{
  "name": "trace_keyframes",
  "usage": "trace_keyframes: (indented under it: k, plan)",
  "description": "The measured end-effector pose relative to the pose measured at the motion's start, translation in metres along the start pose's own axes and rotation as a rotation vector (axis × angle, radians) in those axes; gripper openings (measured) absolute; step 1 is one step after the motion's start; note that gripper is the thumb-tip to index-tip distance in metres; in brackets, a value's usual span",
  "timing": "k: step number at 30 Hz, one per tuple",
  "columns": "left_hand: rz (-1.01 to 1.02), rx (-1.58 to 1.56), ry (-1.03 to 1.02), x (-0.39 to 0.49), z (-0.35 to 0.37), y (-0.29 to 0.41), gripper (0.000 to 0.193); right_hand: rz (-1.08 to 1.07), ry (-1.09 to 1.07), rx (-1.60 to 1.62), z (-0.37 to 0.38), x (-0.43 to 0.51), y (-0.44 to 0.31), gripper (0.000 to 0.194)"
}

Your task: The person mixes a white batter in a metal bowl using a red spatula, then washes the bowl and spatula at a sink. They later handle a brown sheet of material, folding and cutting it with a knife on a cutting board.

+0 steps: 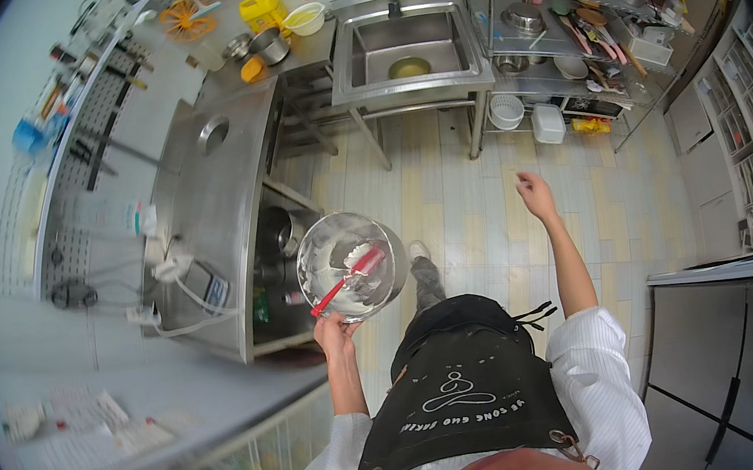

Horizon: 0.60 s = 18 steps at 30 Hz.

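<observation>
My left hand [336,333] grips the near rim of a steel mixing bowl [393,282], whose inside is smeared with white cream. A red silicone spatula [366,262] with cream on it lies across the bowl, its handle resting on the rim beside my left hand. Whether my fingers also hold the handle, I cannot tell. Out to the right, over the floor, my right hand [535,193] hangs with its fingers partly curled and touches nothing.
Ahead stands a steel sink [408,44] with a faucet and a greenish round thing in its basin. A steel worktable [198,158] runs along the left, near a wire shelf rack [541,84] with kitchenware at the right. A steel-fronted cabinet [699,336] stands at lower right.
</observation>
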<state>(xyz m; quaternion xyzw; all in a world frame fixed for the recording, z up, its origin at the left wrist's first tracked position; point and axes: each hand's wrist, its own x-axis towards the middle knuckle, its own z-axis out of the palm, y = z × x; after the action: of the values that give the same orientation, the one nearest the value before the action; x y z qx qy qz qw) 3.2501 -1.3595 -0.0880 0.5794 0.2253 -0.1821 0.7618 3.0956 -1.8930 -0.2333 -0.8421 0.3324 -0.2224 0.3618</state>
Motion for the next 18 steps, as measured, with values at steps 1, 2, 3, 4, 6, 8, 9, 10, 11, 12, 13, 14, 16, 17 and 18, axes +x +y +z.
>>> trace_keyframes:
  k: [1,2,3,4,6,8,9,10,11,12,13,14,16,17,18]
  plan:
    - [-0.01,0.018,0.002,0.026,0.021,0.01,0.023,-0.048,-0.007,0.138,0.01,0.038,-0.029,0.033]
    - [-0.009,0.011,-0.025,0.048,0.039,0.02,0.023,-0.008,-0.044,0.101,0.024,0.062,-0.052,0.034]
    - [-0.012,0.052,-0.022,0.073,0.06,0.031,0.024,-0.028,-0.069,0.11,0.037,0.086,-0.069,0.035]
    - [-0.01,0.097,-0.022,0.1,0.083,0.046,0.024,-0.119,-0.056,0.16,0.047,0.11,-0.079,0.036]
    - [-0.026,0.112,-0.042,0.141,0.124,0.072,0.024,0.017,-0.157,0.162,0.07,0.138,-0.082,0.037]
    - [-0.033,0.122,-0.077,0.179,0.17,0.094,0.023,0.104,-0.219,0.144,0.083,0.161,-0.07,0.038]
    - [-0.017,0.132,-0.124,0.196,0.189,0.11,0.023,0.091,-0.214,0.102,0.088,0.17,-0.063,0.038]
    - [-0.015,0.144,-0.11,0.213,0.21,0.125,0.022,0.199,-0.229,0.063,0.094,0.186,-0.057,0.038]
    - [-0.005,0.151,-0.119,0.23,0.23,0.138,0.022,0.178,-0.205,0.09,0.098,0.205,-0.05,0.038]
    - [0.001,0.155,-0.118,0.244,0.248,0.148,0.021,0.24,-0.212,0.099,0.101,0.223,-0.045,0.038]
    - [0.005,0.16,-0.117,0.26,0.266,0.157,0.021,0.341,-0.216,0.115,0.106,0.247,-0.04,0.038]
    - [0.009,0.15,-0.13,0.276,0.283,0.165,0.021,0.291,-0.174,0.11,0.112,0.274,-0.036,0.038]
    - [0.005,0.157,-0.113,0.303,0.311,0.178,0.023,0.298,-0.077,0.153,0.129,0.33,-0.028,0.038]
    - [0.03,0.147,-0.153,0.321,0.33,0.184,0.024,0.195,-0.023,0.053,0.139,0.365,-0.023,0.038]
    - [0.022,0.134,-0.142,0.334,0.344,0.188,0.029,0.122,0.022,-0.01,0.15,0.393,-0.018,0.037]
